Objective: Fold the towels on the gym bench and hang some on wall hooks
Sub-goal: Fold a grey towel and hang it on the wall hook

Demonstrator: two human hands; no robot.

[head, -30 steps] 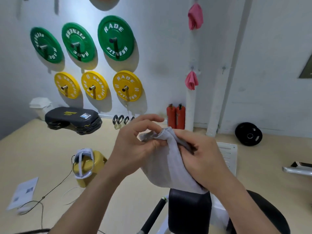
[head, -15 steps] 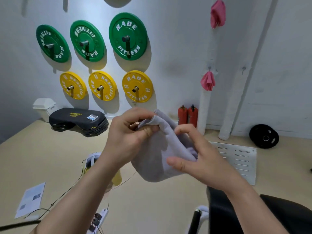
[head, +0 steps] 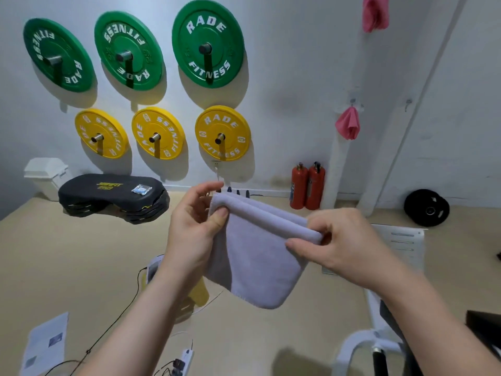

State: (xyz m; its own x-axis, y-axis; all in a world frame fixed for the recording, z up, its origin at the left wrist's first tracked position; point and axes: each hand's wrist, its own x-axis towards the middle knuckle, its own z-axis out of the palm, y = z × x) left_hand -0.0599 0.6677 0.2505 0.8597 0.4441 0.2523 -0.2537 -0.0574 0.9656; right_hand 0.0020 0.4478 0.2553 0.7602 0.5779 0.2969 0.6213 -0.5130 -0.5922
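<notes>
A small grey towel (head: 260, 264) hangs folded in the air in front of me. My left hand (head: 195, 226) pinches its upper left corner between thumb and fingers. My right hand (head: 341, 245) pinches the upper right corner, so the folded top edge is stretched level between both hands. Two pink towels hang on the white wall: one pink towel (head: 348, 123) on a hook (head: 352, 101) at mid height, another pink towel (head: 375, 12) higher up. A bare hook (head: 408, 103) sits to the right of the lower one. The gym bench (head: 379, 351) shows only at the bottom right.
Green weight plates (head: 207, 44) and yellow weight plates (head: 222, 132) are mounted on the wall. Below stand two red extinguishers (head: 306, 185), a black step platform (head: 113, 196), a white bin (head: 46, 172) and a black plate (head: 426, 211). Cables and a power strip (head: 184, 359) lie on the floor.
The bunched towel has been pulled out flat: my hands moved apart and now hold its two top corners. My view has shifted left and closer to the wall.
</notes>
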